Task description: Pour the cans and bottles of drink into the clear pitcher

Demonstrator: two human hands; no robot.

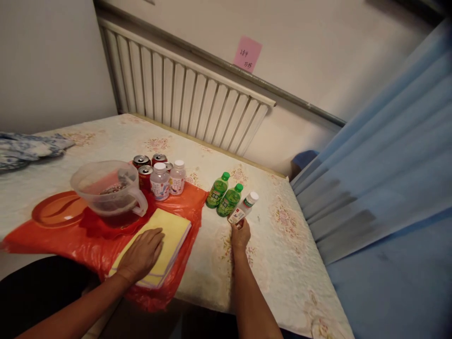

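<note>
My left hand (143, 252) lies flat, fingers stretched out, on a folded yellow cloth (173, 228). That cloth rests on a red plastic bag (196, 205). My right hand (241, 234) has its fingers round the lower part of a clear bottle (247, 202) with a white cap and a pale label. The bottle leans a little to the right. Just left of it stand two green bottles (217, 190) (229, 201) with green caps. Two white-capped bottles (160, 182) (177, 178) stand behind the cloth, beside several drink cans (144, 178).
A clear plastic jug (106, 188) with a handle stands at the left, by an orange-red lid (58, 209). Patterned fabric (28, 149) lies at the far left. A radiator (183, 96) is behind the flowered tablecloth (282, 263); a blue curtain (388, 155) hangs at the right.
</note>
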